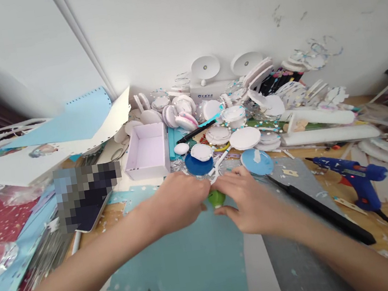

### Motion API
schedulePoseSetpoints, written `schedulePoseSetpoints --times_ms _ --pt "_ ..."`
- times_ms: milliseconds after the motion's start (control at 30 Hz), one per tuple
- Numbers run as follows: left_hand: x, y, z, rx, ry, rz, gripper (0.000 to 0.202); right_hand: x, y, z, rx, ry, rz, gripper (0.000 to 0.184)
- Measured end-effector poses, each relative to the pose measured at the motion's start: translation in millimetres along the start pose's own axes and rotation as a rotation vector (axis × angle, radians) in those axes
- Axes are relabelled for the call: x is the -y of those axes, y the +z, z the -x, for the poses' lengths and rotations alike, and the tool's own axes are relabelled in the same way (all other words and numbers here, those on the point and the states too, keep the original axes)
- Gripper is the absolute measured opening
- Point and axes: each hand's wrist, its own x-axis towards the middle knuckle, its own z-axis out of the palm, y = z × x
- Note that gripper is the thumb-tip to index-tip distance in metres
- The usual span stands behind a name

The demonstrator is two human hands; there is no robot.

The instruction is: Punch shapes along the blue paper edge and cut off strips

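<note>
My left hand is closed over the far edge of a light blue sheet; what lies inside its fingers is hidden. Fingers and thumb of my right hand curl around a small green paper punch, which is mostly covered. The two hands nearly meet there. A thin white strip runs away from between them. Star-shaped holes line the sheet's near edge. Beyond my hands lie a dark blue disc and a lighter blue disc.
A blue glue gun and a long black tool lie on the right. At the left are a phone and a pale lilac box. White discs crowd the back by the wall.
</note>
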Motion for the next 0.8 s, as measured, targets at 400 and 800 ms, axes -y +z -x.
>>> schedulePoseSetpoints --times_ms 400,800 --pt "14 -0.3 8 0.067 0.058 -0.025 0.019 2 -3 -3 0.1 -0.03 0.069 0.016" --pt "-10 21.2 -7 -0.142 -0.056 0.15 0.039 6 -7 -15 0.172 -0.05 0.202 0.005"
